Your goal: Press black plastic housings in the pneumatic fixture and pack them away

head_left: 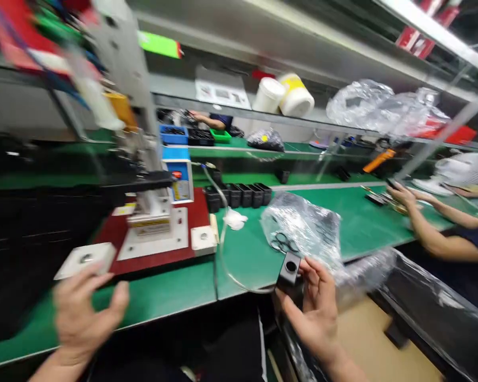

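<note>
My right hand (316, 313) holds a small black box-shaped housing (289, 268) between thumb and fingers, its round hole turned up toward me. It is raised in front of the bench edge, near a clear plastic bag (302, 220) with black rings (283, 242) on or in it. On the left, my left hand (85, 310) has its fingers spread and holds nothing. Its fingertips are at the near edge of a white block with a round button (86, 258); whether they touch is unclear. Behind stands a bench press (149, 212) on a dark red base (201, 207).
Several black housings (245, 195) stand in a row beside a blue control box (179, 172). A second white button block (203, 240) sits at the base's right corner. A pale hose (223, 249) crosses the green bench. A plastic-lined box (382, 323) and a co-worker's arms (434, 223) are at right.
</note>
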`<state>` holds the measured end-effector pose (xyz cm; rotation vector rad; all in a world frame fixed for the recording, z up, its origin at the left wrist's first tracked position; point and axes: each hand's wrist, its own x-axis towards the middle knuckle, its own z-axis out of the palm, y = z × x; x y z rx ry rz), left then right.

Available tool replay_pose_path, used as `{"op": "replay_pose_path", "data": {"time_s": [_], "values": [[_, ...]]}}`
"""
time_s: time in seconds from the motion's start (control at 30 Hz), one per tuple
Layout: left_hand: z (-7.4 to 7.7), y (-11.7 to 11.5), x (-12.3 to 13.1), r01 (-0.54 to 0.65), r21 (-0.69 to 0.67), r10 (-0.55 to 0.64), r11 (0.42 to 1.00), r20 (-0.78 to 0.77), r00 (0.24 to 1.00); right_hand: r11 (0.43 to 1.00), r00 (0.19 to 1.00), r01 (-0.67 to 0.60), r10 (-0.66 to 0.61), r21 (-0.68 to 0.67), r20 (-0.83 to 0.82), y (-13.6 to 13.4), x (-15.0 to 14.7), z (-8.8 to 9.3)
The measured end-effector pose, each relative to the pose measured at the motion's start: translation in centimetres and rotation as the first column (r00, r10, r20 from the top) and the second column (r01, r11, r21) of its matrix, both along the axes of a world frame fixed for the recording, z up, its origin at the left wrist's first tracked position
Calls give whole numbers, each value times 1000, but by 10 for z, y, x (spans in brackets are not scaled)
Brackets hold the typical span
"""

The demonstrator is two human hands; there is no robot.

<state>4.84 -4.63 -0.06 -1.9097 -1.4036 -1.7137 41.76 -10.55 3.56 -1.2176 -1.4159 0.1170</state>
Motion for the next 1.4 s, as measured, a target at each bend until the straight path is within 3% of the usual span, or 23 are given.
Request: {"op": "replay_pose_path", "data": {"time_s": [0.03,0.07,0.13,0.27,0.37,0.47,0.6,0.73,0.87,1.13,1.4], "values": [[2,-5,-2,23,60,-18,998,-87,996,997,997,-75,75,-3,-32,4,-24,0],[4,-11,-1,135,25,-129,991,-179,975,989,987,-150,149,-11,-67,8,-48,-1],[6,-24,6,291,-68,-298,954,-225,928,949,942,-313,305,-41,-140,12,-95,-5],[8,-41,11,469,-151,-487,870,-125,864,791,779,-607,572,-78,-258,11,-173,-13],[4,-45,-3,496,-146,-502,856,-9,865,721,709,-687,639,-88,-297,12,-204,-15],[-8,-46,-18,458,-173,-458,872,40,888,701,704,-701,650,-130,-287,16,-212,-14],[-30,-46,-26,457,-185,-452,870,68,889,688,721,-688,683,-230,-114,21,-209,-16],[-45,-46,-26,493,-278,-469,825,150,870,701,755,-643,649,-309,-98,17,-214,-20],[-44,-45,-27,545,-295,-513,785,184,839,743,816,-577,542,-340,-201,9,-226,-18],[-32,-44,-31,550,-368,-524,749,180,833,704,793,-609,531,-367,-298,11,-230,-16],[-39,-40,-32,575,-400,-551,713,187,813,709,807,-591,506,-386,-306,12,-228,-25]]}}
